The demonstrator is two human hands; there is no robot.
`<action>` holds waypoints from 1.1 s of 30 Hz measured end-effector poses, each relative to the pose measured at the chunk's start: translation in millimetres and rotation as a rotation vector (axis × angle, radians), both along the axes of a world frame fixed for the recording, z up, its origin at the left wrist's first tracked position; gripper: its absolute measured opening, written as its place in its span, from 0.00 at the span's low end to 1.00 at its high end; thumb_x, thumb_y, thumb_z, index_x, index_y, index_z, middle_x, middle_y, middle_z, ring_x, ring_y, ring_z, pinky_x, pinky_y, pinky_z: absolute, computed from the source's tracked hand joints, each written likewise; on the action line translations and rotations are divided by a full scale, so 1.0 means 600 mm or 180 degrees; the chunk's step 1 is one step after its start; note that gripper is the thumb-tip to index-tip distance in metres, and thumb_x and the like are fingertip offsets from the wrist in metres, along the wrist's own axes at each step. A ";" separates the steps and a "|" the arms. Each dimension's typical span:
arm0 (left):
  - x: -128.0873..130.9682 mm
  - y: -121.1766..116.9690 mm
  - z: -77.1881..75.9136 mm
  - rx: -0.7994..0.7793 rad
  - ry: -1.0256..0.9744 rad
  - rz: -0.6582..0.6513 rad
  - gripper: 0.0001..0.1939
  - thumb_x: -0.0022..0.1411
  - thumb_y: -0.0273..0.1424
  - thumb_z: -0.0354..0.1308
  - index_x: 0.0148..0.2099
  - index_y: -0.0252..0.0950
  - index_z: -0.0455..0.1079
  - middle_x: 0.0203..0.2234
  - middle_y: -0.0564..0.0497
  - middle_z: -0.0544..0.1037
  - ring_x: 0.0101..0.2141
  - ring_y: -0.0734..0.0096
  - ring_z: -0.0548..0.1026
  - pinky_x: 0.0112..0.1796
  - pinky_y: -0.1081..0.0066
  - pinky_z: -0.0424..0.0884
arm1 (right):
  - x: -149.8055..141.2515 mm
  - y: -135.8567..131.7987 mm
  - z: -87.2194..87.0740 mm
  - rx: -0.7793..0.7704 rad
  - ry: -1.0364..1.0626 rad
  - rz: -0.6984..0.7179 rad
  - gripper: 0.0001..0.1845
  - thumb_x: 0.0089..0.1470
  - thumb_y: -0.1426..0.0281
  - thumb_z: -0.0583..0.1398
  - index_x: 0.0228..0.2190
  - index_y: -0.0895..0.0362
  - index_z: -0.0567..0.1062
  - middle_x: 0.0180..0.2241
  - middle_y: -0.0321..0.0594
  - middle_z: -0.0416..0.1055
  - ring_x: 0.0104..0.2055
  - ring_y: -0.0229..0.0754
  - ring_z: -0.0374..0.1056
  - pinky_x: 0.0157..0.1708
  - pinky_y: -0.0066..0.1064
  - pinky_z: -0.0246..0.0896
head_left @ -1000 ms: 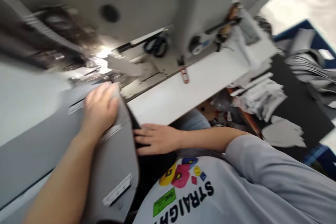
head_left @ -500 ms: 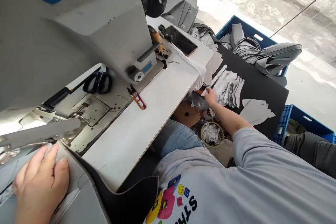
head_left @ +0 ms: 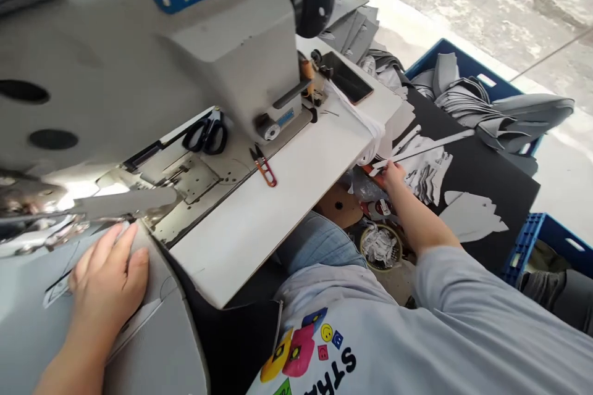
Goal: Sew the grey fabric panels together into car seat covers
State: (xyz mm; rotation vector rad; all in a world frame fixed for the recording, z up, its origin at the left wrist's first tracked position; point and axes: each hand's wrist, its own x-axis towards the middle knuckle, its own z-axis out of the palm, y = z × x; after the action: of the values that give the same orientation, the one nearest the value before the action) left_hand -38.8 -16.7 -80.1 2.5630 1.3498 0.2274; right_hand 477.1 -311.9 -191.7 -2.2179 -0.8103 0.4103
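Note:
My left hand lies flat with its fingers a little apart on a grey fabric panel, just in front of the sewing machine's needle area. Dark edging and pencil-like lines show on the panel. Far to the right, my right hand pinches a narrow white strip near one end. The strip slants over a stack of white cut pieces on a black surface. Another short pale strip lies beside that stack. The fingertips of my right hand are partly hidden.
The sewing machine fills the upper left. On its white table are red thread snips, black-handled scissors and a phone. Blue crates with grey pieces stand at right. A waste basket sits below.
My right hand now has the white strip lifted out across the stack. The whole view has shifted, so the machine and table appear further right. My left hand still rests on the panel.

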 end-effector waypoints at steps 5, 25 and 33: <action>0.008 -0.023 0.010 0.0072 0.0236 0.0030 0.30 0.68 0.38 0.41 0.70 0.45 0.55 0.68 0.52 0.58 0.65 0.49 0.59 0.65 0.46 0.55 | -0.162 0.009 0.044 0.0574 0.0619 0.0628 0.31 0.64 0.44 0.40 0.35 0.53 0.69 0.20 0.30 0.59 0.18 0.34 0.52 0.16 0.25 0.54; 0.008 -0.028 0.012 0.0027 0.0401 0.0191 0.28 0.69 0.34 0.42 0.68 0.31 0.58 0.67 0.43 0.60 0.66 0.57 0.55 0.66 0.56 0.51 | -0.436 0.304 0.173 0.1540 -0.0635 0.4665 0.23 0.66 0.74 0.47 0.55 0.49 0.73 0.56 0.39 0.70 0.57 0.42 0.68 0.51 0.33 0.68; 0.011 -0.029 0.013 0.0058 0.0454 0.0212 0.28 0.68 0.34 0.41 0.67 0.30 0.58 0.66 0.42 0.60 0.65 0.56 0.56 0.66 0.56 0.50 | -0.436 0.327 0.158 0.0957 -0.1643 0.4924 0.26 0.62 0.81 0.48 0.58 0.56 0.69 0.61 0.50 0.65 0.66 0.51 0.58 0.61 0.49 0.61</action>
State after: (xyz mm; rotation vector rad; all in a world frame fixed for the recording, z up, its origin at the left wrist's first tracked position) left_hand -32.0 -34.3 -72.5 2.5951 1.4911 0.0695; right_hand 215.6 -116.0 -97.1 -0.9996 -2.5740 0.3338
